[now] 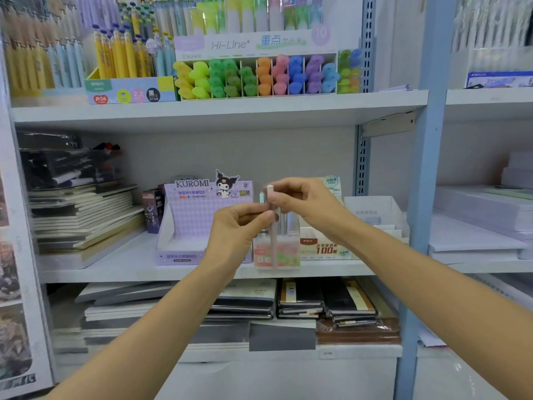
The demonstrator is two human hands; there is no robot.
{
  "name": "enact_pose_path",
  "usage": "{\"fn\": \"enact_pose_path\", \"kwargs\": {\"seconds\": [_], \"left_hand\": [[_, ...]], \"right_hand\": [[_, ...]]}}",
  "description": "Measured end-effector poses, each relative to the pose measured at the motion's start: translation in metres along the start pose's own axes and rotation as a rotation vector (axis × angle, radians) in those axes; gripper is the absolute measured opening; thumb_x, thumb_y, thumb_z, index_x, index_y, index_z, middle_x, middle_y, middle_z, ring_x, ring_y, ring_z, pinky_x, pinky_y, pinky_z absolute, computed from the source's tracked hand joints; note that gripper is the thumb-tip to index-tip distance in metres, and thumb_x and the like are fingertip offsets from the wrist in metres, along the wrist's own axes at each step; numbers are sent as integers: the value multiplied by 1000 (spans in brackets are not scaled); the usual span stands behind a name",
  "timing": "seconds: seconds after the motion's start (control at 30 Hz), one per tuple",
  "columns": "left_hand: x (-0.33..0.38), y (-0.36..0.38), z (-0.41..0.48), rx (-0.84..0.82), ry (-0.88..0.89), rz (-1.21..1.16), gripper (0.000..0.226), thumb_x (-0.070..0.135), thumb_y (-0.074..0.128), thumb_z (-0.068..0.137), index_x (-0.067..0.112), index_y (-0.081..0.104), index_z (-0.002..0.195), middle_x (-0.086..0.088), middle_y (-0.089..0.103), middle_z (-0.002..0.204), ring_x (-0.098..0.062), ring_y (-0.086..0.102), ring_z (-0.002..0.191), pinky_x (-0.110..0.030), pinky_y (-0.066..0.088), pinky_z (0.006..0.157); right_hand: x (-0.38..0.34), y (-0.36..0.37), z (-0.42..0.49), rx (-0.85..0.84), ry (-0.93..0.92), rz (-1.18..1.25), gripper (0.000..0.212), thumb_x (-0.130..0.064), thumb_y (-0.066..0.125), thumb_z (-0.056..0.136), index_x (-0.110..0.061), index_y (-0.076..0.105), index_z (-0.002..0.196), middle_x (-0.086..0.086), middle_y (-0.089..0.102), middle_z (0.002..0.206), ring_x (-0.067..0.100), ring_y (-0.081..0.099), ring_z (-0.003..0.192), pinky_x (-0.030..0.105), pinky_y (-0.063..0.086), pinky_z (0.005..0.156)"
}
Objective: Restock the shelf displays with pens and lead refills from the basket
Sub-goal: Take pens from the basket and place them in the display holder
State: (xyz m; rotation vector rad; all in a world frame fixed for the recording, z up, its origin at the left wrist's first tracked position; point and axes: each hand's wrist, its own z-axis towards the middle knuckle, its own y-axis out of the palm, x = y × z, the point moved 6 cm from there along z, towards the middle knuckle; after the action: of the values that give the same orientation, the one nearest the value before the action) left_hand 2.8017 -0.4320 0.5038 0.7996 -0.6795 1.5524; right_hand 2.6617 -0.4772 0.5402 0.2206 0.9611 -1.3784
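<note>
- The left hand (pixel 233 226) is bare from fingertips to wrist, and its fingers are slim.
- The right hand (pixel 302 203) is bare too. Its fingers are just as slender, and the knuckles show as soft ridges across its back.
- The left forearm (pixel 161 321) is uncovered along all of its visible length, down to the bottom edge of the view. It is slim and smooth, and looks broader nearer the camera.
- The right forearm (pixel 432 272) is also uncovered all the way to the lower right edge. It is narrow at the wrist and wider toward the camera.
- The fingernails on both hands are too blurred to make out.
</note>
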Motion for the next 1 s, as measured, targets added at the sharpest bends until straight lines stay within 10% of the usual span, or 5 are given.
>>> {"fn": "enact_pose_path", "kwargs": {"seconds": [0.2,0.4,1.0], "left_hand": [[-6,-11,4,6,199,584,23,20,58,97,21,65,119,10,66,116,-6,57,107,-19,45,89],[-50,3,-11,-333,346,1219,54,11,39,101,15,25,152,1,26,158,-14,20,145,-28,17,117],[-62,3,-11,-326,438,1222,64,-2,41,92,10,21,153,-5,25,156,-17,14,147,-25,33,110]], "right_hand": [[-9,-24,21,217,-41,-43,15,-16,60,95,-5,66,102,5,71,85,9,69,73,20,55,69],[22,-50,33,392,49,-111,15,-11,54,98,1,59,106,13,72,93,15,70,75,24,58,67],[75,2,64,123,109,-387,7,-10,56,97,-5,60,96,14,71,88,24,71,80,35,60,77]]}}
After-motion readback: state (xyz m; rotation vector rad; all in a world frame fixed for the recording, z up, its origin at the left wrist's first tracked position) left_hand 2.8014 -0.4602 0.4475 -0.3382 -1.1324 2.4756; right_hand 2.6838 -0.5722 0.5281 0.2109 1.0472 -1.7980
